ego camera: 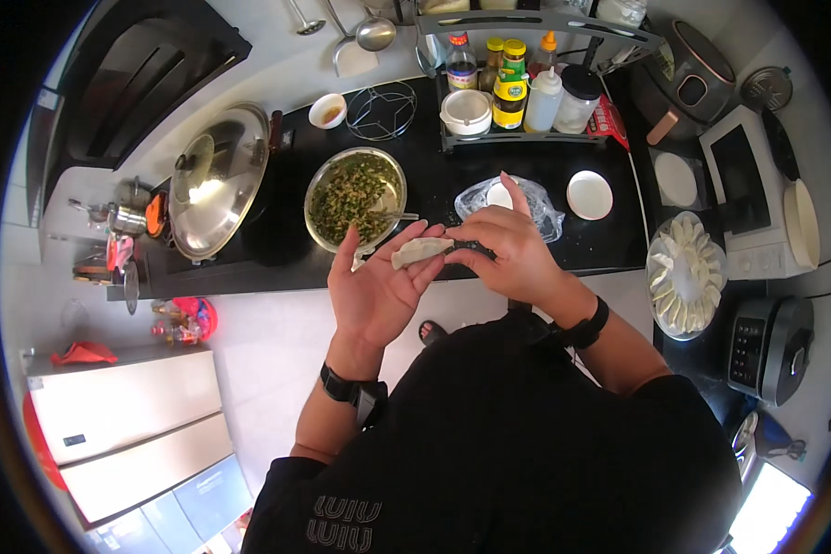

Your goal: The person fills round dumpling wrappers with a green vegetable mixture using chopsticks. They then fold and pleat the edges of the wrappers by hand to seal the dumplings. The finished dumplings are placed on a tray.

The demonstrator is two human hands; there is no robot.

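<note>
A folded dumpling (421, 252) lies across the fingers of my left hand (377, 298), which is turned palm up. My right hand (509, 249) pinches the dumpling's right end between thumb and fingertips, its index finger raised. Just beyond my left hand stands a steel bowl (309, 208) of chopped green filling (350, 194), with a utensil handle (398, 216) sticking out. Behind my right hand, a clear plastic bag (543, 208) holds a stack of round white wrappers (500, 195), partly hidden by the fingers. On the right counter, a plate (692, 277) carries several finished dumplings (703, 311) in a ring.
A white bowl (590, 195) sits right of the bag. Along the back are a small sauce bowl (327, 111), a wire trivet (381, 111) and a condiment rack (526, 138). A lidded wok (218, 180) stands left; a microwave (755, 194) and an air fryer (685, 76) stand right.
</note>
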